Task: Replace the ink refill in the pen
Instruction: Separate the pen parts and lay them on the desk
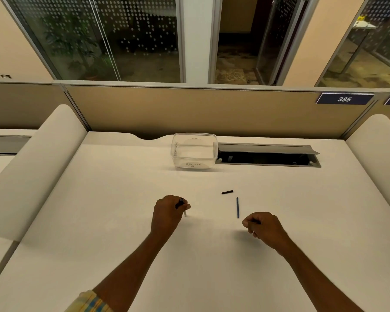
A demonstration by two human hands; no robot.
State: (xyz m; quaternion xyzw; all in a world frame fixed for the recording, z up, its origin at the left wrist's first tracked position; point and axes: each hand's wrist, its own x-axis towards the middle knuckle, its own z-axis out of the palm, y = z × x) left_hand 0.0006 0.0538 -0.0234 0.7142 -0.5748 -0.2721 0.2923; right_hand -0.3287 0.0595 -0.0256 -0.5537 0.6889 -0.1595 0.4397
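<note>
Gripping the pen, refill loose on the desk

Right hand (265, 228) curled in a loose fist on the desk (122, 221); whether it holds anything, I cannot tell. Just past its knuckles lies the refill (237, 207), untouched. Left hand (167, 212) is closed around the pen (180, 203), pale tip poking down below the fingers. Farther off, a cap (227, 192), then the tub (194, 152).

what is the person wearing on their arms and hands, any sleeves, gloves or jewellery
Both hands are bare: no gloves, rings or watch show on the left hand or the right hand. Both forearms are uncovered up to the frame edge. The only clothing in view is a sleeve cuff on the left arm near the elbow, a plaid fabric in pale yellow with blue and orange stripes. No sleeve shows on the right arm.
</note>
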